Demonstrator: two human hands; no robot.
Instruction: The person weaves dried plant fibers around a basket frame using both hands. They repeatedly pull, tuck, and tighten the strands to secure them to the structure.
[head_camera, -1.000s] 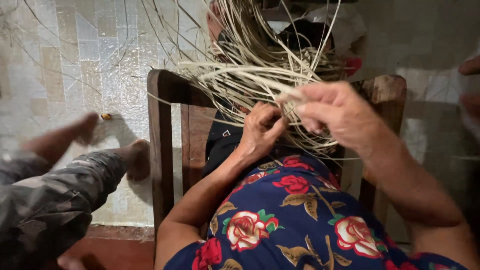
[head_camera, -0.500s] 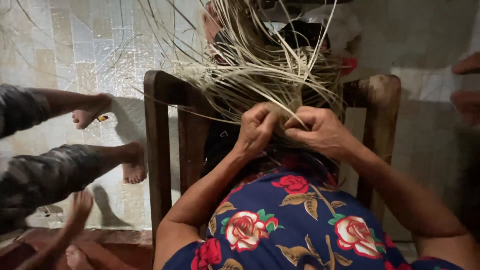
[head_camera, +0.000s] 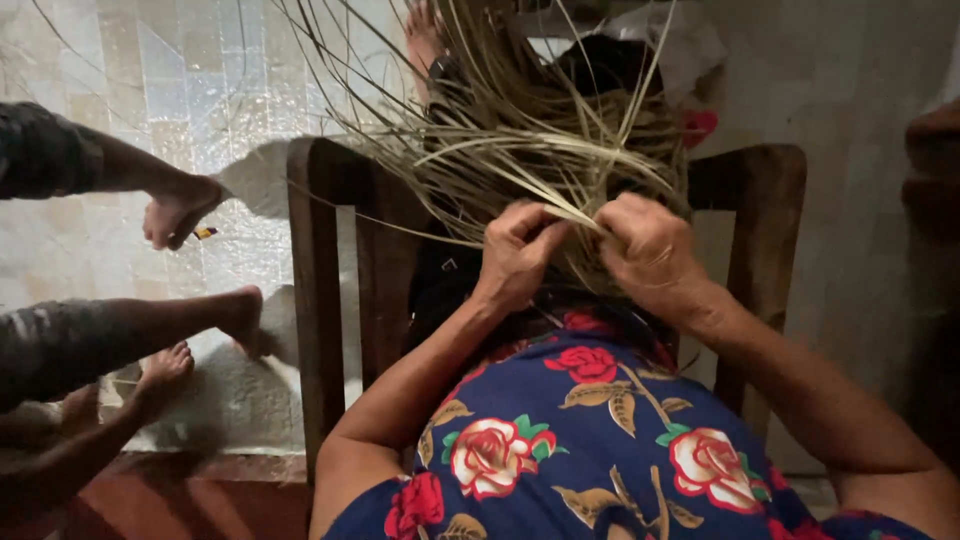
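Head view, looking down over lap w/ blue floral dress. Both hands work at centre frame on a bundle of pale dry straw strands that fans up and away over the far side of a dark wooden chair frame. L hand: curled nearly shut, thumb and forefinger pinching a few flat strands where they cross toward the right. R hand: also closed to a loose fist, fingers folded over the same strands just beside the L hand; knuckles nearly touching. Strands between the two hands look taut; the woven part beneath is hidden by the hands, so can't tell how far the weave runs. Loose ends spray wide to the left, right and far side. Judgement on doing this step well: keep tension even btwn the two pinches, keep strands flat not twisted, pull close to the crossing point so the lay stays tight, and separate only the strands needed from the tangle above. Risk, as I judge it: dry strands may crack if bent sharply. Left of chair: other persons' bare feet and legs on the pale tiled floor, well apart from the work; a small coloured object lies near one foot.
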